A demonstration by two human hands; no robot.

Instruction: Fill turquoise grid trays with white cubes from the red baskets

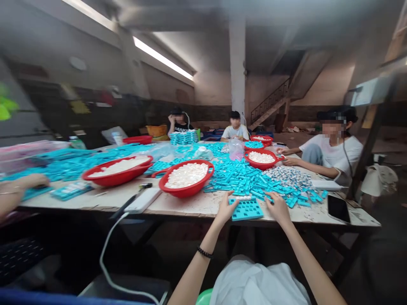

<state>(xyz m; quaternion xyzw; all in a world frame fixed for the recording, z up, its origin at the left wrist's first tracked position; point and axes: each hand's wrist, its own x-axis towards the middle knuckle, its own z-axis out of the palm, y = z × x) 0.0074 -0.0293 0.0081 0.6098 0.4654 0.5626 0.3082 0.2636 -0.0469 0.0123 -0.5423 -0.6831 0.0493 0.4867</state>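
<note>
Head view: your left hand (227, 207) is at the left side of a flat turquoise plastic tray with rows of square openings (246, 210), thumb at its edge and forefinger parted from it toward the far corner; that placing probably steadies the tray. Your right hand (278, 206) is just beside the tray's right side, fingers loosely curled near the loose turquoise pieces; you cannot tell from here whether anything is pinched between them. The tray lies at the near edge of the white-topped desk (181, 208), directly in front of you, likely so both hands can work over it without stretching. A short row of small white pieces (243, 198) lies along its far edge.

Beyond your hands spreads a broad heap of narrow turquoise plastic pieces (235, 176), with a pile of small white-and-blue pieces (288, 176) to its right; both seem heaped there for easy reach. To your left, a red plastic basket (186, 193) holds white pieces in bulk, presumably to keep them from mixing with the heap. A black phone (338, 209) lies off to your right, and a white power bank (141, 202) with a white cable (106, 241) sits left, both apart from your hands.
</note>
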